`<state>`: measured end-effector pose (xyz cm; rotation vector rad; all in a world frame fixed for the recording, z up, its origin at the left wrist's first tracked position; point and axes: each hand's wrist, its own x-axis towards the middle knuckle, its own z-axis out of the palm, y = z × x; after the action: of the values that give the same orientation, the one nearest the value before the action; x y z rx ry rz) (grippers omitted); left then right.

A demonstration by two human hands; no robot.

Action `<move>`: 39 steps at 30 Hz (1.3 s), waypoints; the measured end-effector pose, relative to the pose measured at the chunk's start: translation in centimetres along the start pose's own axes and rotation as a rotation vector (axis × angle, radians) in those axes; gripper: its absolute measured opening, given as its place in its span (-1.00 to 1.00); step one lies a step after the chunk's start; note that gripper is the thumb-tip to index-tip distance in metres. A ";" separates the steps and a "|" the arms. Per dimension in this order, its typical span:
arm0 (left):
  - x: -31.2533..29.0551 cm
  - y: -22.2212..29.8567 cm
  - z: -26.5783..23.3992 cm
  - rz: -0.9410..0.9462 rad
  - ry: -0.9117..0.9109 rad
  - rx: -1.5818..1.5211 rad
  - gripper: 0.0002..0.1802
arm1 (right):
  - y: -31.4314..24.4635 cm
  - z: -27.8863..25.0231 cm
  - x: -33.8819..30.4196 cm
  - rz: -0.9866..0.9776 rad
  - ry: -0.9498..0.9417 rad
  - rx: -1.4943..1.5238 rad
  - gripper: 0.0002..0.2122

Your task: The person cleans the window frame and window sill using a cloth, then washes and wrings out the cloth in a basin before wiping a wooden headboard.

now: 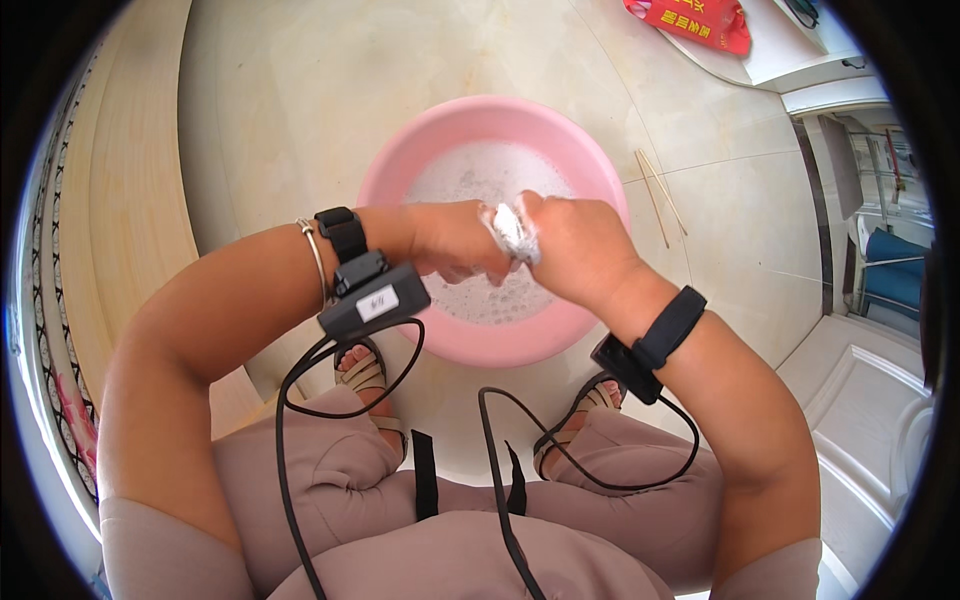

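Note:
A round pink basin (505,345) stands on the floor in front of me, with foamy, soapy water (485,170) inside. Above the water my two hands meet, closed around a small white sudsy cloth (512,228). My left hand (455,238) grips it from the left, its fingers curled and partly hidden below. From the other side my right hand (582,245) clenches it in a fist pressed close to the left one. Foam clings to the fingers of both. Most of the cloth is hidden in the grip, so its exact kind cannot be made out.
Two thin wooden sticks (660,195) lie on the tiles right of the basin. A red bag (700,25) rests at the upper right by white furniture. Pale wooden furniture (135,170) runs along the left. Black cables (285,470) hang from devices on both wrists.

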<state>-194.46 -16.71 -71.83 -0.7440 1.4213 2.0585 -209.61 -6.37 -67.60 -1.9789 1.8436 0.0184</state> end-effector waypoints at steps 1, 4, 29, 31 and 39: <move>0.1 -0.1 -0.2 -0.001 -0.002 0.000 -0.73 | 0.5 0.0 0.2 0.002 -0.001 0.001 -0.80; 0.1 -0.5 -1.0 0.036 -0.082 -0.191 -0.42 | 2.1 0.3 0.4 0.104 0.028 0.062 -0.78; 0.8 1.4 -1.5 0.406 0.219 -0.519 -0.54 | 4.4 0.1 1.5 0.301 0.159 1.295 -0.62; 0.7 1.8 -1.5 0.410 0.242 -0.542 -0.60 | 4.1 -0.5 2.0 0.300 0.182 1.297 -0.66; 0.0 5.4 -2.7 0.275 0.125 -0.161 -0.36 | 7.3 -2.0 5.0 0.420 0.217 1.623 -0.62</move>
<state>-197.80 -20.96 -69.13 -0.7907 1.5103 2.3971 -216.53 -11.84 -69.46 -0.4544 1.3957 -1.1673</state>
